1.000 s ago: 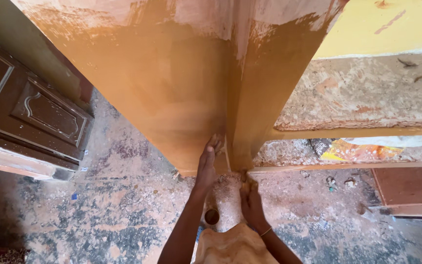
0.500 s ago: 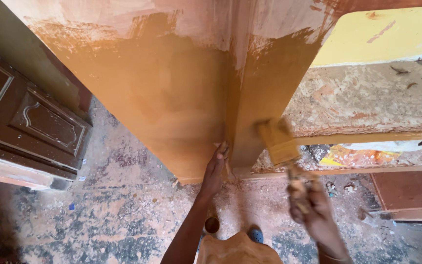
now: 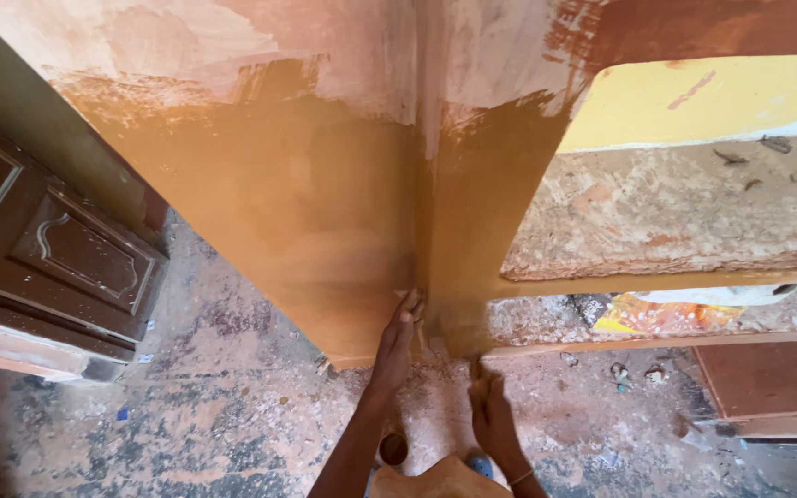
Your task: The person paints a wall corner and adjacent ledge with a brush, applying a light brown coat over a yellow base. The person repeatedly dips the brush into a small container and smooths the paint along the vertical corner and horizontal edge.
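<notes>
— Pressing on the wall (image 3: 306,212), is it, that left hand (image 3: 395,346)?
— Yes, fingers flat against the ochre paint by the corner, holding nothing.
— And the right hand (image 3: 491,415)?
— Low near the floor (image 3: 232,415) below the corner; its grip I cannot tell.

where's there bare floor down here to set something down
Free: the speckled floor left of the left hand, between the dark door and the ochre wall. Crowded: at the wall's foot by the right hand, and the debris beyond.
</notes>
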